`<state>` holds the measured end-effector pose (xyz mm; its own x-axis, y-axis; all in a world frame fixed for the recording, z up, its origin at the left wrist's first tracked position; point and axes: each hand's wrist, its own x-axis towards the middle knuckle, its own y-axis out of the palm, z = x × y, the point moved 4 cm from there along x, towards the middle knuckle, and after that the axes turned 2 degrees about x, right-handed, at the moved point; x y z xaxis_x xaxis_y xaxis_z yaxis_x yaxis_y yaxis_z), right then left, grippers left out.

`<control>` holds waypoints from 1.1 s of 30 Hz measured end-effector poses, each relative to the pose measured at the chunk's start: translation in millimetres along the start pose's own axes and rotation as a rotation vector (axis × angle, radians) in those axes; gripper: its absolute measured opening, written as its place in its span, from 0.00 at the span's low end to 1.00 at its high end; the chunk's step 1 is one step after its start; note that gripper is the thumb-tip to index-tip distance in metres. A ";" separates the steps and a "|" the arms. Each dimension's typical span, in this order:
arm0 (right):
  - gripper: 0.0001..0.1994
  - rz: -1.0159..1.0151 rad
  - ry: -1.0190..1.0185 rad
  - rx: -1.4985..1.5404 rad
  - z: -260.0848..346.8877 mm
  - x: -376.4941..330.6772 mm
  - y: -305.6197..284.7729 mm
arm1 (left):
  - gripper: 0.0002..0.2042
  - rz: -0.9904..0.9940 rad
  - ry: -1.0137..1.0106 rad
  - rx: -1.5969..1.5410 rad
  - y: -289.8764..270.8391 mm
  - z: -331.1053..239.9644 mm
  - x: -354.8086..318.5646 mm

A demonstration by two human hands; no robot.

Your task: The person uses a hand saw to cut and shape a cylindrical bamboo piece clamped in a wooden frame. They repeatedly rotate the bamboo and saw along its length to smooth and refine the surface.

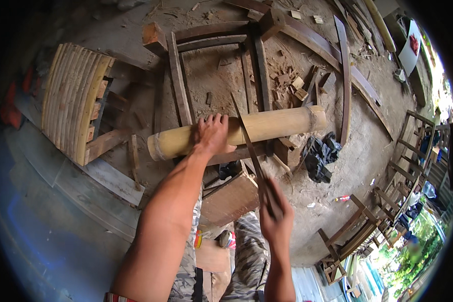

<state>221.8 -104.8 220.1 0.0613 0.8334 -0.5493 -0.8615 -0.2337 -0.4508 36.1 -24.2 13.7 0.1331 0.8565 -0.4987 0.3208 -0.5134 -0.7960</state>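
Note:
A thick, yellowish bamboo pole [277, 125] lies crosswise in front of me, its right end a little farther away than its left. It rests on a dark wooden frame [181, 85]. My left hand [214, 135] grips the pole left of its middle, fingers over the top and thumb toward the right. In my right hand [276, 215] is the handle of a hand saw [251, 150], my fingers closed round it. The saw's long, tapering blade crosses the pole just right of my left hand, its tip pointing away from me. Its teeth are too small to make out.
A slatted bamboo piece [73, 100] stands at the left. Wood offcuts [289, 83] and a black plastic bag [321, 156] lie on the dirt floor beyond and right of the pole. Long boards [343, 75] lie at the far right. A wooden block [229, 200] is before my knees.

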 end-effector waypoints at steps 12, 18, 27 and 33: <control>0.32 0.141 0.017 -0.081 72.5 -48.5 -21.2 | 0.50 0.017 0.021 -0.048 -5.9 1.5 0.4; 0.29 0.144 0.111 -0.006 42.9 114.0 47.2 | 0.52 -0.042 0.045 -0.085 7.8 3.7 0.8; 0.34 0.185 0.091 -0.015 98.3 -33.2 -16.9 | 0.52 0.007 0.016 -0.033 3.7 6.4 -0.6; 0.27 0.124 0.099 -0.147 60.1 113.7 55.5 | 0.51 -0.064 0.063 -0.063 14.2 4.1 0.4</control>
<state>150.7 7.0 174.9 0.0150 0.7420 -0.6703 -0.7835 -0.4078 -0.4689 36.9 -31.4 0.8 0.1680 0.8903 -0.4232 0.3884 -0.4544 -0.8017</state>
